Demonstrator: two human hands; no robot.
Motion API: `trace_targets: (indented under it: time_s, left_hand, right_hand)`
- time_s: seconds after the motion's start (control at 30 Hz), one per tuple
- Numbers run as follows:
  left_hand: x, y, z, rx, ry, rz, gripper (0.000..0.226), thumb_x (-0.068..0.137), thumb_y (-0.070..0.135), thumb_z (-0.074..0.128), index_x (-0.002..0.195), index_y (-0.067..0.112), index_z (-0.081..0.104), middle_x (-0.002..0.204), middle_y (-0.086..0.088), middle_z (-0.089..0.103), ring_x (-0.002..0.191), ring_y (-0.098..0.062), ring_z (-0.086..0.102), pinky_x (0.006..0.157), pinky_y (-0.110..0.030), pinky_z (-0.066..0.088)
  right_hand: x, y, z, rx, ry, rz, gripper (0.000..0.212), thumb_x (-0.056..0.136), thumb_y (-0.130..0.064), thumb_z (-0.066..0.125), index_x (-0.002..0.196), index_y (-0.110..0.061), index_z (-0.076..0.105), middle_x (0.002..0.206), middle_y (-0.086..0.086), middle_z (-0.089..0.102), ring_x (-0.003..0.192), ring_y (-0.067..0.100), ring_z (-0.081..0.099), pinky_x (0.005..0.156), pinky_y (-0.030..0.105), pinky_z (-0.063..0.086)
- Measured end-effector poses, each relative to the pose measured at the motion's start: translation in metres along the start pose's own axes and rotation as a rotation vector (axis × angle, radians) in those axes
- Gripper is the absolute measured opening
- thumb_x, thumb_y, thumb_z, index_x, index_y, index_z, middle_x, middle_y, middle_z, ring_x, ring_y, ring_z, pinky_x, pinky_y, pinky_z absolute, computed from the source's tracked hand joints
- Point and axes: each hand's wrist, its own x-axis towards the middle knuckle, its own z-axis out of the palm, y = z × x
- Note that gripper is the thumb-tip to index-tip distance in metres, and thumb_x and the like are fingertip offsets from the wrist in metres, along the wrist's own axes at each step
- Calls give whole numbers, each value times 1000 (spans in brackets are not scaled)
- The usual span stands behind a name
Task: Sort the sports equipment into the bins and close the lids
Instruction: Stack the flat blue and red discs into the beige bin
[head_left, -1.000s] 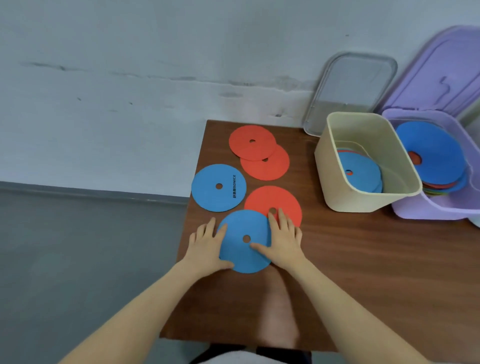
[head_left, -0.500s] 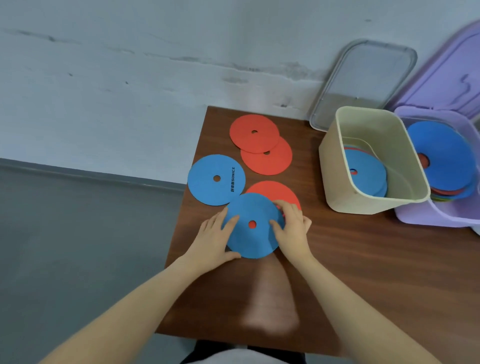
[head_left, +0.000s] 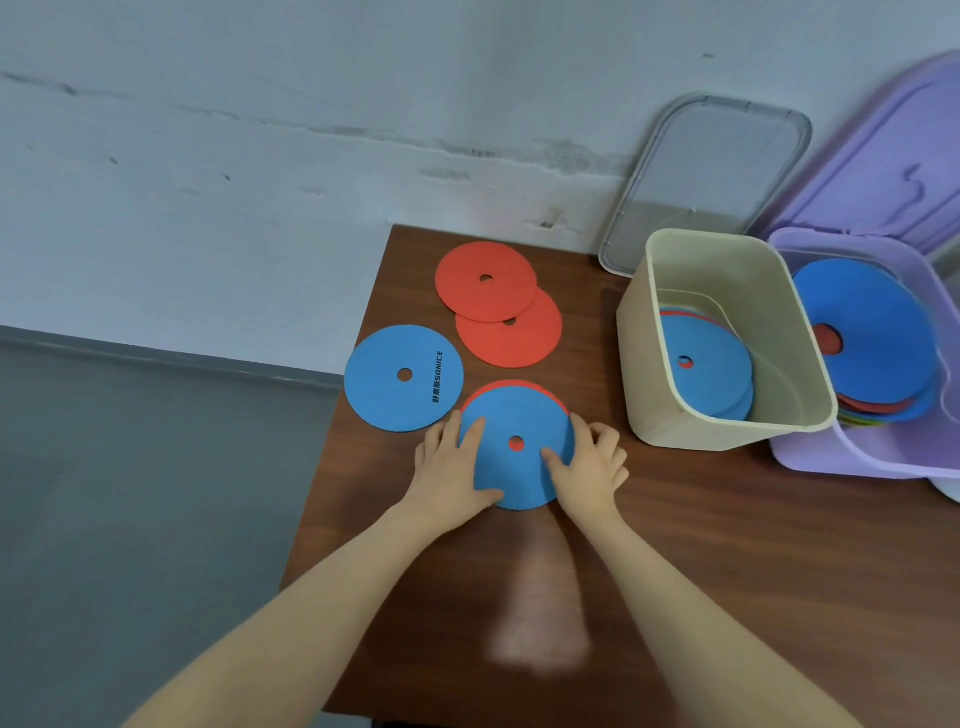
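Your left hand (head_left: 451, 470) presses flat at nine o'clock and your right hand (head_left: 587, 467) pinches three o'clock, squaring the blue disc (head_left: 511, 415) over the red disc (head_left: 498, 385) for one lift.

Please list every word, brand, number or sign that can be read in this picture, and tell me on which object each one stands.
"SONICE": printed in dark letters, running sideways, near the right rim of the blue disc that lies alone on the table.
A few dark characters stand just before "SONICE" on the same disc; they are too small to read.
No other text can be read on the other discs, bins or lids.
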Motion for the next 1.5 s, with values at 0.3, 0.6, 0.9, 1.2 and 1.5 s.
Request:
trace_targets:
  time_s: [0.3, 0.6, 0.9, 1.2, 1.5]
  left_hand:
    - [-1, 4, -3, -326, 195, 53, 74, 81, 8, 63, 143, 21, 26, 132, -3, 27, 112, -19, 44, 90, -34, 48]
    - [5, -32, -40, -318, 420, 62, 67, 82, 2, 60, 142, 11, 31, 133, -9, 29, 114, -23, 41, 88, -26, 44]
    - [35, -93, -88, -250, 363, -77, 68, 85, 8, 56, 144, 12, 23, 143, -13, 22, 126, -31, 32, 93, -31, 37]
    - [52, -117, -82, -221, 146, -133, 70, 90, 23, 56, 146, 10, 15, 150, -15, 20, 132, -34, 27, 106, -41, 28]
    - [35, -118, -70, -291, 169, -188, 73, 83, 20, 63, 143, 15, 21, 127, -11, 30, 111, -29, 40, 93, -39, 44]
  right_hand:
    - [-7, -3, -7, 303, 10, -28, 52, 77, -6, 65, 121, -19, 42, 122, 0, 47, 117, 23, 40, 95, 37, 25]
    - [-8, -51, -5, 430, -20, -183, 43, 80, -1, 59, 113, -25, 43, 110, -8, 52, 104, 11, 50, 97, 43, 41]
    - [24, -121, 32, 164, -124, -179, 52, 84, -16, 61, 133, -15, 43, 126, 6, 49, 118, 27, 43, 100, 41, 33]
    - [32, -137, 52, -23, -163, -61, 72, 81, -37, 66, 142, -23, 30, 132, 8, 28, 120, 32, 32, 101, 39, 26]
    - [32, -144, 50, 139, -218, -31, 65, 71, -10, 69, 126, -31, 39, 126, 2, 34, 117, 27, 33, 98, 39, 24]
